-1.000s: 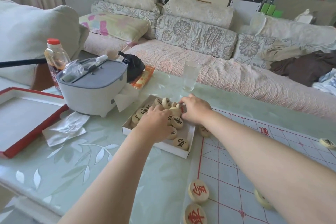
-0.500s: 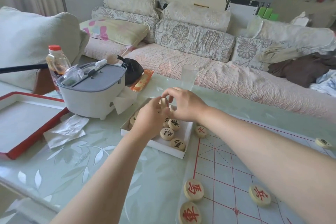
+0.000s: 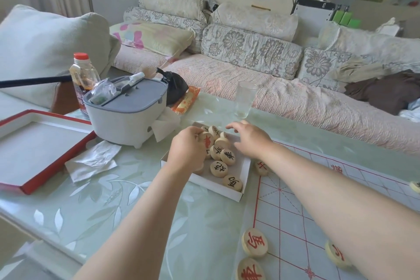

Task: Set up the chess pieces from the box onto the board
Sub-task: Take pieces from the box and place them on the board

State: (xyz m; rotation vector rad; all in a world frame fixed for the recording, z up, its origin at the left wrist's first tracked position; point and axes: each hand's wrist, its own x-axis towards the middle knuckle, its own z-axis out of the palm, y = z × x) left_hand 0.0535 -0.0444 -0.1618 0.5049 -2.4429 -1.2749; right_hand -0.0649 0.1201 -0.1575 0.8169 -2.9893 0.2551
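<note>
Head view, table: a pale green glass table [image 3: 113, 211] with a leaf pattern stands in front of a sofa [image 3: 250, 88] with flowered cushions.
Left of the box: a white container with a grey lid [image 3: 127, 118] has a red-capped bottle [image 3: 83, 75] behind it. Crumpled paper [image 3: 93, 161] lies in front of it, and a red-rimmed tray [image 3: 34, 150] sits at the table's left edge.
Beyond the box: a clear glass [image 3: 245, 99] stands upright, with a black bag [image 3: 173, 86] and an orange packet [image 3: 187, 100] to its left.
Box: the shallow white box [image 3: 246, 166] sits just beside the board's far-left corner. Round wooden pieces are heaped in its far half, and black-marked pieces [image 3: 218, 168] lie flat nearer the camera.
Board: a sheet with a red grid [image 3: 295, 211] lies to the right of the box. Two red-marked pieces [image 3: 254, 242] sit at its near-left corner, and a corner piece [image 3: 261, 167] sits just beside the box wall.
In the way: the left forearm hides the box's near-left corner. The right forearm crosses the board and covers part of a half-hidden piece [image 3: 336, 254].
Left hand [image 3: 187, 150]: its fingers are curled round a tilted red piece [image 3: 207, 141] on top of the heap.
Right hand [image 3: 250, 141]: it is palm down over the box's far-right side, with its fingers loosely spread and gripping nothing that shows. Whether the fingertips touch the pieces cannot be told.
</note>
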